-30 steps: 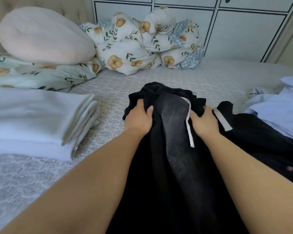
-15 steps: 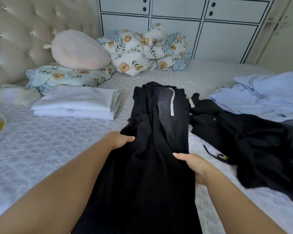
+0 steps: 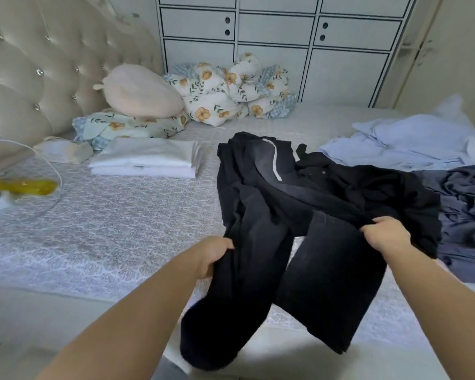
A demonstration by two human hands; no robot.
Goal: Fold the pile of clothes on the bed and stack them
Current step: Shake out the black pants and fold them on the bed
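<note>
black trousers (image 3: 261, 215), white stack (image 3: 146, 157), floral quilt (image 3: 231, 91)

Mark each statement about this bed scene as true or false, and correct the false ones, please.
1. Each hand grips one leg of the black trousers. True: left hand, right hand.
2. The trouser legs lie together, touching. False: they are spread apart, with bed showing between them.
3. A folded white stack lies left of the trousers. True.
4. The light blue shirt is already folded. False: it lies rumpled at the right.
5. The pink cushion rests on the floor. False: it sits on floral bedding near the headboard.
</note>
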